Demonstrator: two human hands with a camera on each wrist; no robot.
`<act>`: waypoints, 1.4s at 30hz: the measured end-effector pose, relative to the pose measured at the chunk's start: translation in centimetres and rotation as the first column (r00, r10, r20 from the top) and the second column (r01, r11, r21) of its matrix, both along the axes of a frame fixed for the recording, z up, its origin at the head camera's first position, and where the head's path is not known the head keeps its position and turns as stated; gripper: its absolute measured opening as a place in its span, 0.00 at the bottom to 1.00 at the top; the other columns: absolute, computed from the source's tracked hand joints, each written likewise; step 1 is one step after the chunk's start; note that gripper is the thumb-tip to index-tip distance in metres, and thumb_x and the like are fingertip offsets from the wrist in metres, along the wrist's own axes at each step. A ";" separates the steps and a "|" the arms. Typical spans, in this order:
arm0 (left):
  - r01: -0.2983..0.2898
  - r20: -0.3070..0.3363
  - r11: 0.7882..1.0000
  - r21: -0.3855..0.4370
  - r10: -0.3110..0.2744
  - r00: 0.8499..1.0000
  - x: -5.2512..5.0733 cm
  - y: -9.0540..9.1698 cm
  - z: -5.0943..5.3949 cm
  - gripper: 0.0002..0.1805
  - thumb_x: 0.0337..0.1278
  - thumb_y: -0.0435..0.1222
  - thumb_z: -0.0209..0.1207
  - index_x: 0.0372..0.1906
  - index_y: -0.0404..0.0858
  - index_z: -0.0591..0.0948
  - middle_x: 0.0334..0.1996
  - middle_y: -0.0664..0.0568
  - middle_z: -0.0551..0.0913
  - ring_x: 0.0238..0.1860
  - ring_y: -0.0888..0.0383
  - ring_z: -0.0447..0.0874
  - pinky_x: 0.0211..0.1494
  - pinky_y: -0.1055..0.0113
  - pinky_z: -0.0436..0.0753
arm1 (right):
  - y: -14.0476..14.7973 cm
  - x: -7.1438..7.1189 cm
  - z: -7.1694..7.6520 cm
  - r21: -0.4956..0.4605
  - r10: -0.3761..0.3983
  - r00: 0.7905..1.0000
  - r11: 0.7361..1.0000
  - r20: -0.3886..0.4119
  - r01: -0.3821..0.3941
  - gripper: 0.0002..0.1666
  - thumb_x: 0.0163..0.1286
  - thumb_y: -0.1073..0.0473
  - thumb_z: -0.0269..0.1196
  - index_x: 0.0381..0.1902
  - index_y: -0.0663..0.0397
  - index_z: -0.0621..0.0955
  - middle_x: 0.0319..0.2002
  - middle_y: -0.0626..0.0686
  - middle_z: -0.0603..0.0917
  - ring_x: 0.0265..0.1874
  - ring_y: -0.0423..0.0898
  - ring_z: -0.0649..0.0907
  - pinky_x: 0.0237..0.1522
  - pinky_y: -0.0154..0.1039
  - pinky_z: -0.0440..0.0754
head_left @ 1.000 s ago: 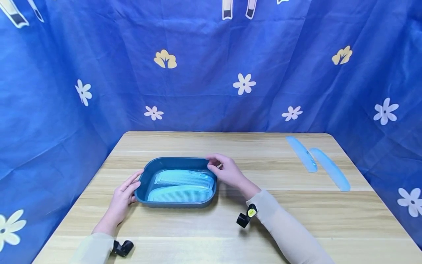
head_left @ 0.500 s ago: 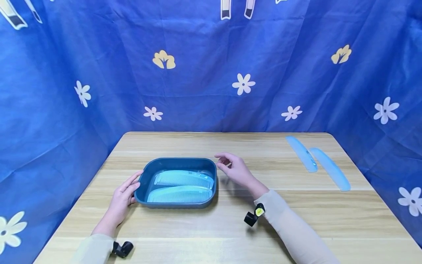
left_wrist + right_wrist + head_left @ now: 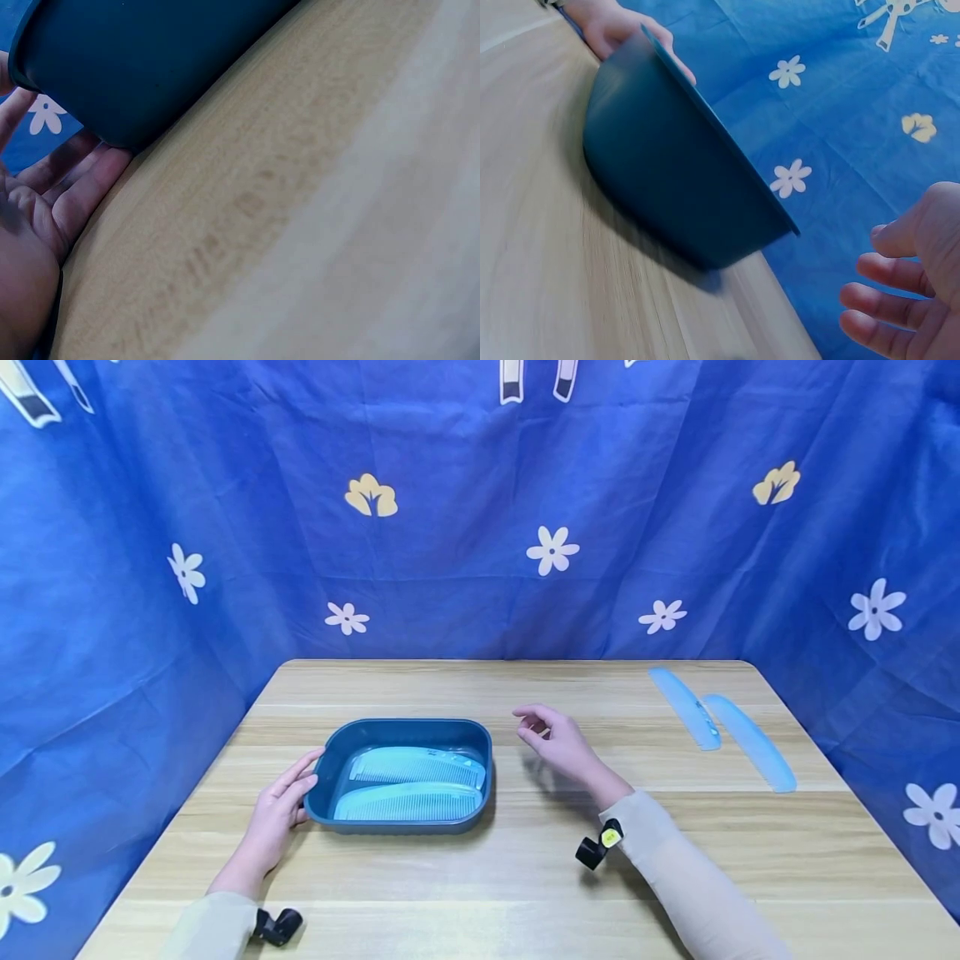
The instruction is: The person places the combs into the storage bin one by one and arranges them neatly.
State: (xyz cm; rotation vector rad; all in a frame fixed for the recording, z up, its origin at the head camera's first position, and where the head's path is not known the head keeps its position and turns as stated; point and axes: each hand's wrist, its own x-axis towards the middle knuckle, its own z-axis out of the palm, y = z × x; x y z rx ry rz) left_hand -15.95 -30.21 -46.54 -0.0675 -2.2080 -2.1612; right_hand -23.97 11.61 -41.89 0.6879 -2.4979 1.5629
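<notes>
The basin (image 3: 408, 732), nearer the desk's (image 3: 435, 902) left edge, was held by the left hand's (image 3: 276, 814) fingers alone; the right hand (image 3: 562, 747) had withdrawn rightward, fingers loosely curled, empty.

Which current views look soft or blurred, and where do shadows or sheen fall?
Head: largely crisp, pale sheen on the near table, soft shadow below the right hand. Left wrist: dim, wood grain soft, basin wall dark with little detail. Right wrist: basin's lower edge smeared, dark shadow along it on the table.
</notes>
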 end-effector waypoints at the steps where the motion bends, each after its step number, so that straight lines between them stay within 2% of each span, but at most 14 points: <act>1: 0.001 0.001 1.000 -0.002 -0.001 1.000 0.0 0.0 0.0 0.25 0.68 0.41 0.50 0.68 0.44 0.65 0.47 0.55 0.77 0.39 0.65 0.81 0.35 0.70 0.81 | 0.3 -0.1 -0.1 0.001 -0.005 1.000 1.000 0.001 0.005 0.16 0.64 0.65 0.61 0.51 0.58 0.79 0.34 0.50 0.81 0.32 0.45 0.79 0.36 0.40 0.78; 8: -0.004 0.006 1.000 -0.007 0.004 1.000 -0.1 0.0 0.0 0.25 0.68 0.40 0.50 0.68 0.45 0.65 0.46 0.56 0.77 0.38 0.65 0.81 0.34 0.71 0.81 | 1.8 -0.1 -0.4 -0.002 -0.043 0.999 0.999 0.000 0.043 0.16 0.63 0.65 0.61 0.50 0.60 0.79 0.34 0.52 0.81 0.32 0.46 0.79 0.37 0.41 0.78; 18: -0.007 0.008 1.000 -0.019 0.007 1.000 0.0 0.1 0.0 0.26 0.68 0.41 0.50 0.68 0.45 0.64 0.46 0.54 0.75 0.38 0.65 0.81 0.35 0.70 0.81 | 3.8 -0.1 -1.2 -0.011 -0.044 0.998 0.999 0.039 0.045 0.17 0.64 0.66 0.61 0.51 0.62 0.78 0.34 0.54 0.81 0.32 0.47 0.79 0.36 0.39 0.77; 27: -0.008 -0.001 1.000 -0.023 0.008 1.000 0.1 0.1 -0.2 0.25 0.68 0.41 0.50 0.68 0.45 0.64 0.46 0.55 0.76 0.38 0.65 0.81 0.35 0.70 0.81 | 6.2 -0.4 -1.7 0.012 -0.093 0.994 0.996 0.053 0.092 0.18 0.64 0.64 0.60 0.52 0.62 0.77 0.36 0.54 0.81 0.33 0.48 0.79 0.37 0.40 0.77; 38: -0.010 -0.006 1.000 -0.027 0.010 1.000 0.0 0.1 -0.2 0.25 0.68 0.41 0.49 0.68 0.45 0.65 0.46 0.54 0.75 0.38 0.65 0.81 0.35 0.71 0.80 | 9.0 -0.7 -2.2 0.005 -0.156 0.987 0.988 0.043 0.156 0.17 0.65 0.65 0.60 0.51 0.64 0.77 0.34 0.57 0.81 0.32 0.48 0.78 0.34 0.35 0.76; 42: -0.011 -0.008 1.000 -0.028 0.010 1.000 0.0 0.1 -0.1 0.25 0.68 0.41 0.50 0.68 0.45 0.65 0.46 0.54 0.75 0.38 0.65 0.81 0.35 0.71 0.80 | 9.9 -0.7 -2.3 0.036 -0.173 0.984 0.985 0.051 0.171 0.18 0.65 0.64 0.60 0.52 0.63 0.77 0.35 0.56 0.81 0.33 0.48 0.78 0.36 0.36 0.76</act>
